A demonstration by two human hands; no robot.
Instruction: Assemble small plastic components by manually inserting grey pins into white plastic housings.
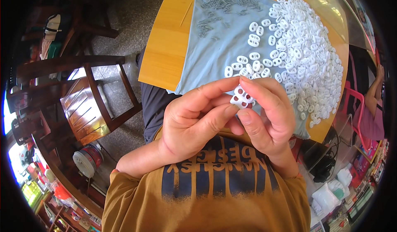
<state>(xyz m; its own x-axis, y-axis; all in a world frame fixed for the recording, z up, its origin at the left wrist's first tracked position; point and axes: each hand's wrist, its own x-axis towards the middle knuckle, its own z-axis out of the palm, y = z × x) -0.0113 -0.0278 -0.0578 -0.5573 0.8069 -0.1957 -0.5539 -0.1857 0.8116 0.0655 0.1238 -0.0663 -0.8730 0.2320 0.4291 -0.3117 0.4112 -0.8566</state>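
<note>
My left hand [194, 118] and my right hand [269, 114] meet in front of my chest, fingers curled and pinching. Between their fingertips is a small white plastic cord lock [242, 97] with several holes showing; whether it is one part or two pressed together I cannot tell. Beyond my hands, loose white two-hole oval pieces [242, 59] lie on a light blue cloth [198, 62]. They run into a large heap of the same pieces [306, 46] at the right. Small metal springs [225, 4] are scattered on the cloth's far part.
The cloth covers much of a yellow wooden table [163, 60], where a thin stick [186, 14] lies at the left. Wooden chairs [95, 95] and a white-and-red round tub [87, 159] stand on the left. A red chair [355, 108] and another person [374, 118] are at the right.
</note>
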